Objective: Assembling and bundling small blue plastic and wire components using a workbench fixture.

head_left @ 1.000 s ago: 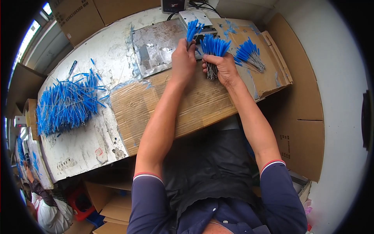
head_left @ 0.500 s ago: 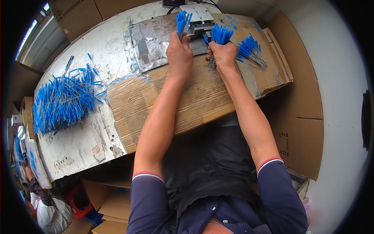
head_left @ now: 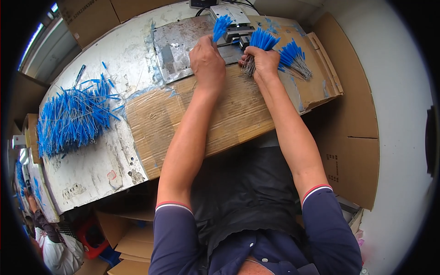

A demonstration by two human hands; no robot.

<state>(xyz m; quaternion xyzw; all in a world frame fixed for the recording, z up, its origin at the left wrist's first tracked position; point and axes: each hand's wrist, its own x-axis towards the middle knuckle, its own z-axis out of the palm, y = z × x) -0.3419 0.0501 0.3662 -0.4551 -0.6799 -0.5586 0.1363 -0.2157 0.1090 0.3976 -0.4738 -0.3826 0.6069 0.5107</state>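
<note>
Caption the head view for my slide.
Left hand holds a small blue-tipped bunch, right hand a larger bunch; loose pile at left.

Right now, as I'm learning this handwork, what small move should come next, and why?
Perhaps bring the smaller bunch in the left hand toward the larger bunch in the right hand, since both have their blue ends facing away from the person.

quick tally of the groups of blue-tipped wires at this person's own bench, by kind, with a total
Held bunches: 2, a small bunch in the left hand and a larger bunch in the right hand
Lying bunches: 1, the fanned bunch on the cardboard
Heaps: 1, the big heap on the white tabletop
Total: 4 groups; single wires are too tangled to count
</note>
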